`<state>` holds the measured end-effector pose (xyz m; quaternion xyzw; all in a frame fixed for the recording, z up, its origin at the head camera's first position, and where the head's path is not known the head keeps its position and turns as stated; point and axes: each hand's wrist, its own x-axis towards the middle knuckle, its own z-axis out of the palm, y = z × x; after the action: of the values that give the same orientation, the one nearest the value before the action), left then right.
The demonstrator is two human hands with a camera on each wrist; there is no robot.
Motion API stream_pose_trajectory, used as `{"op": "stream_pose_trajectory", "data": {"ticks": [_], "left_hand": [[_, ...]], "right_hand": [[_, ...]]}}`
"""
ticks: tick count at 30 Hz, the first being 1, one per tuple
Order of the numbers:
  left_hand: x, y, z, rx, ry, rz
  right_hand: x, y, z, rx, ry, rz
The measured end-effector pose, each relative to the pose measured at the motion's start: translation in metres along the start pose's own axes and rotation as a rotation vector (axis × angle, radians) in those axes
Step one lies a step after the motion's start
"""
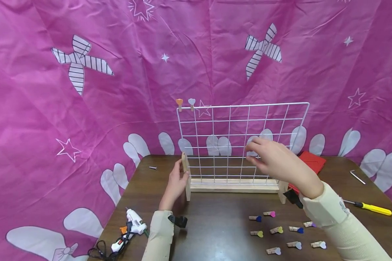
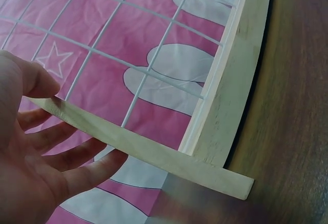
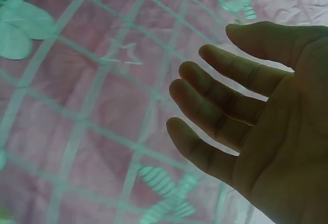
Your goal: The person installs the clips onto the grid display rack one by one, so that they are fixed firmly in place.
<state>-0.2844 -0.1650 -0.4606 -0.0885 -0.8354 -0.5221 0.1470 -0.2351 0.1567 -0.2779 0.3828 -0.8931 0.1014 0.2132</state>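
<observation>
A white wire grid point(image 1: 229, 136) stands upright on a pale wooden base bar point(image 1: 235, 187) between two wooden end pieces. My left hand point(image 1: 177, 180) grips the left end piece point(image 2: 148, 142), thumb on one side and fingers on the other. In front of the grid's right half hovers my right hand point(image 1: 271, 157), its fingers point(image 3: 215, 101) loosely bent and nothing in them. An orange heart clothespin point(image 1: 179, 103) and a white heart clothespin point(image 1: 191, 103) are clipped to the grid's top wire at the left.
Several small heart clothespins point(image 1: 276, 230) lie on the table's front right. Under the right arm sits a red packet point(image 1: 313, 162), with a yellow screwdriver point(image 1: 375, 209) and hex key point(image 1: 358, 177) farther right. At the left lie a glue gun point(image 1: 135, 222) with its cord and a bolt point(image 1: 153, 168).
</observation>
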Motion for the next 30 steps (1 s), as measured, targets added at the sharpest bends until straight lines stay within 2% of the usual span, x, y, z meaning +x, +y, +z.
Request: {"op": "stream_pose_trajectory", "data": {"ticks": [3,9,17,20,24,30], "left_hand": [[0.000,-0.001,-0.002,-0.005,-0.003,-0.004],[0.006,-0.002,-0.004,-0.015,0.013,0.033],[0.008,-0.003,-0.004,-0.036,-0.017,0.048],[0.008,-0.005,-0.003,-0.051,-0.021,0.058],[0.008,-0.005,-0.002,-0.073,-0.024,0.030],[0.006,-0.006,-0.003,-0.012,-0.027,-0.028]], "right_hand": [[-0.019,0.006,0.014,0.028,-0.029,0.029],[-0.054,0.022,0.045,0.076,-0.106,0.067],[-0.098,0.035,0.092,0.106,-0.259,0.115],[-0.111,0.037,0.107,0.113,-0.342,0.138],[-0.124,0.038,0.122,0.115,-0.415,0.164],[-0.134,0.040,0.134,0.139,-0.453,0.186]]}}
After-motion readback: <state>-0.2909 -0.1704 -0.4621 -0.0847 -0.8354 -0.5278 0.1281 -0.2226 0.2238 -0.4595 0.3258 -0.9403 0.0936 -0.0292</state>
